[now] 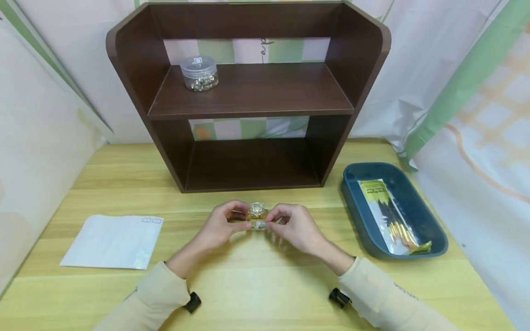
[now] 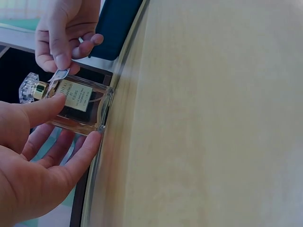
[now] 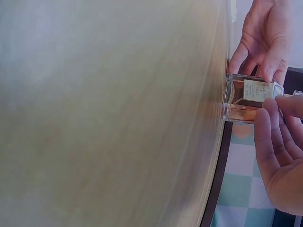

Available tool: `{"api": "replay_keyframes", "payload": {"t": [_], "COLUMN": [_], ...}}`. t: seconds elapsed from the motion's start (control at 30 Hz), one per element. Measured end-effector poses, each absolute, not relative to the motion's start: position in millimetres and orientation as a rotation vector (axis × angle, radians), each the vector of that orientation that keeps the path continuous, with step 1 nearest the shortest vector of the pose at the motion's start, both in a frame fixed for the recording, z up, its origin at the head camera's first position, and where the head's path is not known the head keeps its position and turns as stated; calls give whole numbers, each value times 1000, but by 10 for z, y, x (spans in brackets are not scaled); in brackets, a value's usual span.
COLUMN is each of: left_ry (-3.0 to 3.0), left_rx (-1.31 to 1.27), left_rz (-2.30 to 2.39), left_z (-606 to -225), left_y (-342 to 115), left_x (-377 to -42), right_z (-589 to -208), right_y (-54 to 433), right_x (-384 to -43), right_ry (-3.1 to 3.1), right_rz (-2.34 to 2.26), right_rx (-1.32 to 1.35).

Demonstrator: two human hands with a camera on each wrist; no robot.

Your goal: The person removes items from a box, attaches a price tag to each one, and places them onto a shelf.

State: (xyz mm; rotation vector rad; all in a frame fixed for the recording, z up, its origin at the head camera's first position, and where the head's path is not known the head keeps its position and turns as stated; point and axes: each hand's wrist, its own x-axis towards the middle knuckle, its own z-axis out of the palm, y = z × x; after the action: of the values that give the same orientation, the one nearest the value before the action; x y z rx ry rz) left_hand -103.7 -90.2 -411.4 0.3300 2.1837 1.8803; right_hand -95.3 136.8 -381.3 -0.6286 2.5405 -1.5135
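A clear perfume bottle of amber liquid stands upright on the table between both hands. It has a faceted glass cap and a cream front label. My left hand steadies it from the left, with the thumb on its front and other fingers along its side. From the right, my right hand pinches a small white sticker with a blue outline between thumb and fingertips. That sticker lies against the upper front of the bottle, beside the cream label, and the fingertips hide part of it.
To the left lies a white sheet with two blue-outlined stickers at its corner. A dark brown shelf stands behind, carrying a clear lidded jar of small metallic pieces. On the right, a blue tray holds a packet of brushes.
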Motion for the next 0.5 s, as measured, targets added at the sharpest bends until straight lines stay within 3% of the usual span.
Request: {"api": "replay_keyframes", "payload": {"t": [0.5], "left_ry": [2165], "left_rx": [291], "left_rz": [1863], "left_z": [-4100], "left_y": [-890], "left_x": [-1047], "right_z": [-3806], "right_y": [1371], "right_x": [-957], "right_ry": [2675], "right_rz": [-1469], "right_rx": [-626]}}
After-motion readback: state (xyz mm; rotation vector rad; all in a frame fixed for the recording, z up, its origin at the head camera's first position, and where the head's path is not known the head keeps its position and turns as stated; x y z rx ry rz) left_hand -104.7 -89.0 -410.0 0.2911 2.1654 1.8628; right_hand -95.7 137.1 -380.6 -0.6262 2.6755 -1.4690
